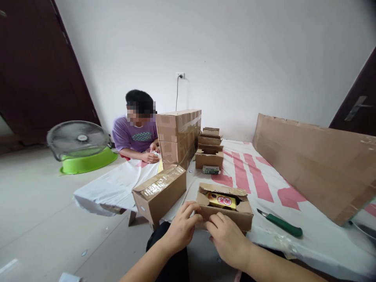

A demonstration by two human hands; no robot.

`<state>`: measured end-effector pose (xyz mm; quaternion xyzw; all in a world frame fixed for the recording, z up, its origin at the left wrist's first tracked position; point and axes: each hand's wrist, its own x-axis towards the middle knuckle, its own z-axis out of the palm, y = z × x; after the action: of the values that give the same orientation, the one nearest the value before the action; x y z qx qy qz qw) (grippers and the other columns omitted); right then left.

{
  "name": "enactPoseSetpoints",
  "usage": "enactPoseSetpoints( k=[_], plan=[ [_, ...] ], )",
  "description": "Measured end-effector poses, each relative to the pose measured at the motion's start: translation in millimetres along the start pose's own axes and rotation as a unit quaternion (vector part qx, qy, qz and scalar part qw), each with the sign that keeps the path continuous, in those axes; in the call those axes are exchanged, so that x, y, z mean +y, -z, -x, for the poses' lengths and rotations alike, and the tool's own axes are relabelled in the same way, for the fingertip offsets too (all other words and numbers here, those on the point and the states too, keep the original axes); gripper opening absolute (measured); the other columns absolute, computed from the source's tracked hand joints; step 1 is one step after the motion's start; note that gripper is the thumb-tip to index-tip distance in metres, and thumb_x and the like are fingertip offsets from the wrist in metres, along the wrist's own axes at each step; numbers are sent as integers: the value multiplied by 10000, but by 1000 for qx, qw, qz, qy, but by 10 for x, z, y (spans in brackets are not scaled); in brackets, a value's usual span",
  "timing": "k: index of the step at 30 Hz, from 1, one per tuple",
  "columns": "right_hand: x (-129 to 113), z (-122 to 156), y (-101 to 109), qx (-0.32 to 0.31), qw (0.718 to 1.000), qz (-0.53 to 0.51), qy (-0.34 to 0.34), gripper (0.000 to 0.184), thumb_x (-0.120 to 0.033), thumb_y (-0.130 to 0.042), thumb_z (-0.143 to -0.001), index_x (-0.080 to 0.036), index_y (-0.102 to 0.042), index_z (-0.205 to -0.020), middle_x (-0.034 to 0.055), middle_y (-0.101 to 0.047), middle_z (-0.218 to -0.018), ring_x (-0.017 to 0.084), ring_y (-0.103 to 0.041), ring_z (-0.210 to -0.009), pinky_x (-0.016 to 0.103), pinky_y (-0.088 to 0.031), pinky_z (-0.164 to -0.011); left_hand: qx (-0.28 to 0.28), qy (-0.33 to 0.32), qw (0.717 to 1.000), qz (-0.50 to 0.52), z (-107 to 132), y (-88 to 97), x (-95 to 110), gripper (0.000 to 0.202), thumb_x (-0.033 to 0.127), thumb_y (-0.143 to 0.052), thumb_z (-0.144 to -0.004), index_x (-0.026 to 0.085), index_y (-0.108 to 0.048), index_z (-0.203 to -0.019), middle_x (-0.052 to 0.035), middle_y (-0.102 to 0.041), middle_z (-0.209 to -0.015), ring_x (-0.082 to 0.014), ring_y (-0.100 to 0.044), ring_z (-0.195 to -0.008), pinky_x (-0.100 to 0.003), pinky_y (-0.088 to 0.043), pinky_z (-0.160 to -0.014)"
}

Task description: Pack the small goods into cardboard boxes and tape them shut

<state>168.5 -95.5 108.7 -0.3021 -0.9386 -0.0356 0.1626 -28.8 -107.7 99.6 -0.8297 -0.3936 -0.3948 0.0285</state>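
Observation:
In front of me at the table edge stands a small open cardboard box [229, 216], its far flap upright. A yellow packet [220, 199] with red print lies inside it. My left hand [183, 225] is at the box's near left corner, fingers bent and pinched together. Close beside it, my right hand [227, 239] has its fingertips curled against the near wall. Whatever is between the fingertips is too small to make out. To the right lies a green-handled knife [283, 224], its blade pointing toward the box.
A taped carton [164, 186] stands left of my hands, with stacked cartons [178, 137] behind. Several open boxes [209, 157] line up farther back, a small green box [210, 170] before them. A large cardboard sheet [314, 164] borders the right. Across the table sits a person [136, 133].

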Motion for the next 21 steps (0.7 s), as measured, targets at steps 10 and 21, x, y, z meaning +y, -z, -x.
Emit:
enactPoseSetpoints(
  k=[10,21],
  plan=[
    [238,-78,211,45,991,-123,-5,134,-184,-472,-880,-210,-598,-918,28,-609,-900,165,-543,-856,298,-433,-784,-30,22,995,-94,-124,-218,-81,367,146,-428,-893,204,-484,-1251,-93,-568,-1247,-247,-417,-1262,-423,-349,-1026],
    [996,-171,287,45,973,-111,-199,149,-131,-532,-807,-196,-657,-856,47,-634,-932,177,-573,-899,301,-430,-836,-33,52,994,-92,-282,-190,-1,183,181,-434,-870,202,-593,-959,-105,-524,-1314,-268,-400,-1283,-506,-282,-1056]
  ],
)
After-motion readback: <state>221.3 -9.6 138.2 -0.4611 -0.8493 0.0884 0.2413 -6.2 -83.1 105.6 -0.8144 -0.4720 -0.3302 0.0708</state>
